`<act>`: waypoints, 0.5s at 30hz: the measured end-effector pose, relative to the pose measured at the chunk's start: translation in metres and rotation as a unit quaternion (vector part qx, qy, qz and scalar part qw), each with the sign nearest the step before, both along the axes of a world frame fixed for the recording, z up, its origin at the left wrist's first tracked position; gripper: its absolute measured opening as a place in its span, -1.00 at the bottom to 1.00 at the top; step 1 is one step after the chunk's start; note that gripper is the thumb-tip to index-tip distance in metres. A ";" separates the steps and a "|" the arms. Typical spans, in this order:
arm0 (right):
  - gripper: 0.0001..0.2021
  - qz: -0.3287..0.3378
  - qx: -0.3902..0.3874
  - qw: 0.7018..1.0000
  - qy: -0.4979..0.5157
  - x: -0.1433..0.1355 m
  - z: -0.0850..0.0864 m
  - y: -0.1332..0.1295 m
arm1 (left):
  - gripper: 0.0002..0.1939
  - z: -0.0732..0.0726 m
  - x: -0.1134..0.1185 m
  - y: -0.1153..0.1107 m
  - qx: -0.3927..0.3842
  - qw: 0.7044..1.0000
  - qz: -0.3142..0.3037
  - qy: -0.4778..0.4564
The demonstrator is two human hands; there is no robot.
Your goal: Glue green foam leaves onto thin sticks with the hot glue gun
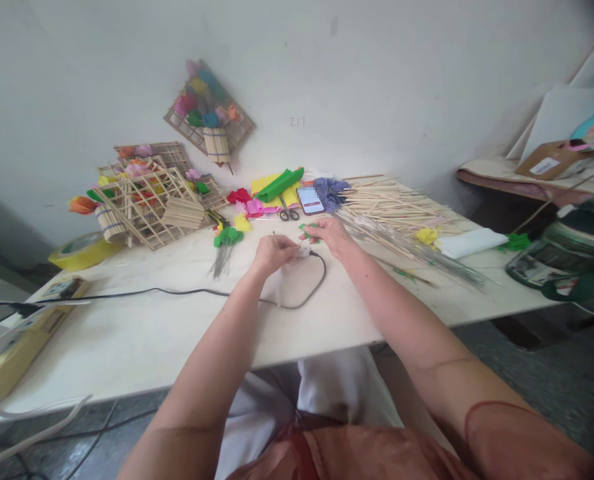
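Note:
My right hand (pixel 333 237) pinches a small piece of green crepe paper (pixel 307 230) between thumb and fingers. Beside it, my left hand (pixel 274 255) is closed, with its fingertips together; what it holds is too small to make out. Close to the left fingertips is a whitish corded device (pixel 304 251), its kind unclear, from which a black cord (pixel 324 273) loops over the table. Left of my hands lies a bunch of green paper pieces on thin wires (pixel 221 260). Scissors (pixel 289 215) and a phone (pixel 310 200) lie just beyond.
Stick lattices with paper flowers (pixel 151 207) pile up at left, near yellow tape (pixel 84 250) and a power strip (pixel 31 340). Wooden sticks (pixel 391 203) and wires (pixel 427 253) spread at right. A dark green jar (pixel 567 250) stands at the right edge.

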State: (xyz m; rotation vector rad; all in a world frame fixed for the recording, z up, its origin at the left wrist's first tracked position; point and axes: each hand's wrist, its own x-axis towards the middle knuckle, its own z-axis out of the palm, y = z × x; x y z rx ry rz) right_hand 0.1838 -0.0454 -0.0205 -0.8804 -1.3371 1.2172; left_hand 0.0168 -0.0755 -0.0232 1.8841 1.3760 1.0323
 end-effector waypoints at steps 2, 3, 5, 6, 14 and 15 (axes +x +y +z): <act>-0.74 0.009 0.008 1.000 -0.006 0.002 -0.002 0.002 | -0.77 -0.001 0.000 0.000 0.011 1.000 0.001 0.020; -0.74 0.013 0.011 1.000 -0.009 0.002 -0.002 0.003 | -0.77 -0.001 -0.001 0.000 0.018 0.999 0.001 0.028; -0.74 0.016 0.013 1.000 -0.011 0.003 -0.004 0.004 | -0.77 -0.002 -0.001 0.001 0.030 0.999 -0.002 0.037; -0.73 0.015 0.012 1.000 -0.012 0.003 -0.004 0.004 | -0.77 -0.002 -0.002 0.002 0.035 0.999 -0.004 0.038; -0.67 0.038 -0.003 0.999 -0.019 0.004 -0.005 0.005 | -0.76 -0.002 -0.004 0.005 0.024 1.000 0.012 -0.014; -0.69 0.035 -0.001 0.999 -0.031 0.004 -0.006 0.005 | -0.76 -0.002 -0.004 0.004 0.023 1.000 0.012 -0.015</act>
